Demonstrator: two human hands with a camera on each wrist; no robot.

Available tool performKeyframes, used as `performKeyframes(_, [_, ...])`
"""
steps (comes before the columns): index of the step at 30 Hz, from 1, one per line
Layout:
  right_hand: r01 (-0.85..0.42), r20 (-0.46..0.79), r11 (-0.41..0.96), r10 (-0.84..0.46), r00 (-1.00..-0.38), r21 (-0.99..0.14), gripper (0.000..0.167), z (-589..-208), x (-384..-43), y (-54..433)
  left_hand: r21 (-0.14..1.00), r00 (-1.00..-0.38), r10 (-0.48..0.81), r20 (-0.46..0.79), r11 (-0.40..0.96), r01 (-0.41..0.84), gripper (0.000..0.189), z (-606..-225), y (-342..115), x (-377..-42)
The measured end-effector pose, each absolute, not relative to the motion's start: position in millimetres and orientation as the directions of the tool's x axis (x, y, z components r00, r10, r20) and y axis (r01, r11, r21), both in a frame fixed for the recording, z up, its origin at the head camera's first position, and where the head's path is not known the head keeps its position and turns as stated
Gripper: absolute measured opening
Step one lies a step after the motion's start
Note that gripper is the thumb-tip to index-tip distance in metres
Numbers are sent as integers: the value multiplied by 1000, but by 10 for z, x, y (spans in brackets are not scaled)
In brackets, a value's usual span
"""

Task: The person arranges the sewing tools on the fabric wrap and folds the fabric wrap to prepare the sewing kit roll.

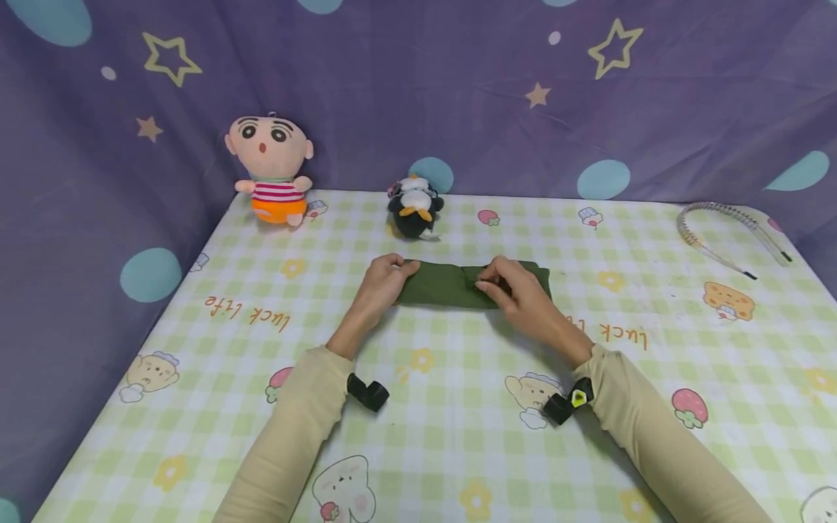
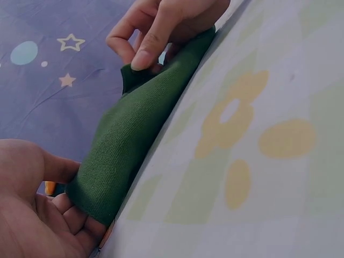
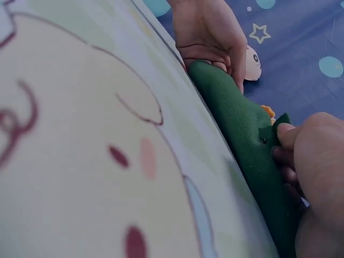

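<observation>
A dark green folded cloth (image 1: 434,284), a flat strip with a knit-like texture, lies across the middle of the table. My left hand (image 1: 382,285) grips its left end, thumb on top and fingers tucked underneath, as the left wrist view shows. Near the cloth's right half, my right hand (image 1: 519,294) pinches a small green flap (image 2: 129,78) between thumb and fingertips, lifting it off the folded body. In the right wrist view a small dark round spot (image 3: 263,141), like a snap or button, shows by the flap. The right hand hides part of the cloth's right end.
A plush doll (image 1: 271,171) sits at the table's back left corner. Behind the cloth lies a small black and white penguin plush (image 1: 415,207). A beaded headband (image 1: 693,236) is at the back right. The checked tablecloth (image 1: 425,421) meets a purple curtain (image 1: 418,87).
</observation>
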State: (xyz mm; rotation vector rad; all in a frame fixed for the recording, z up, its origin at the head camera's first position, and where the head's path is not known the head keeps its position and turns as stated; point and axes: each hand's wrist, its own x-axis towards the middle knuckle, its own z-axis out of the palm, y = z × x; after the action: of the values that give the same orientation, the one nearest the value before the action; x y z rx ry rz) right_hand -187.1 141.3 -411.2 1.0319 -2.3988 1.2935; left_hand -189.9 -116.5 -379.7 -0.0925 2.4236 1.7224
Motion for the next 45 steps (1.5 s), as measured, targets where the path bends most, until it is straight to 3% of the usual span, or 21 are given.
performKeyframes(10, [-863, 667, 352, -549, -504, -363, 19, -4171, -1868, 1401, 938, -985, 58, -164, 319, -137, 26, -3803, -1173, -1892])
performKeyframes(17, [-885, 670, 406, -594, -445, -227, 10, -4162, -1831, 1425, 940, -985, 64, -162, 315, -134, 26, -3810, -1174, -1889])
performKeyframes(19, [-883, 655, 441, -622, -430, -162, 14, -4151, -1807, 1438, 940, -984, 67, -163, 315, -135, 26, -3811, -1174, -1886])
performKeyframes(22, [-873, 628, 485, -663, -408, -55, 7, -4130, -1764, 1457, 942, -985, 73, -158, 310, -129, 26, -3816, -1171, -1889])
performKeyframes(23, [-867, 615, 497, -679, -401, -17, 5, -4123, -1750, 1463, 943, -985, 74, -156, 309, -126, 26, -3819, -1171, -1891])
performKeyframes(27, [-840, 568, 532, -726, -388, 106, 23, -4100, -1699, 1468, 944, -985, 78, -156, 307, -125, 26, -3828, -1166, -1897])
performKeyframes(35, [-723, 496, 585, -781, -380, 368, 35, -4041, -1582, 1404, 932, -986, 56, -156, 338, -128, 27, -3808, -1163, -1904])
performKeyframes(45, [-746, 406, 568, -808, -427, 347, 31, -3886, -1596, 1264, 924, -986, 65, -156, 363, -122, 28, -3806, -1172, -1907])
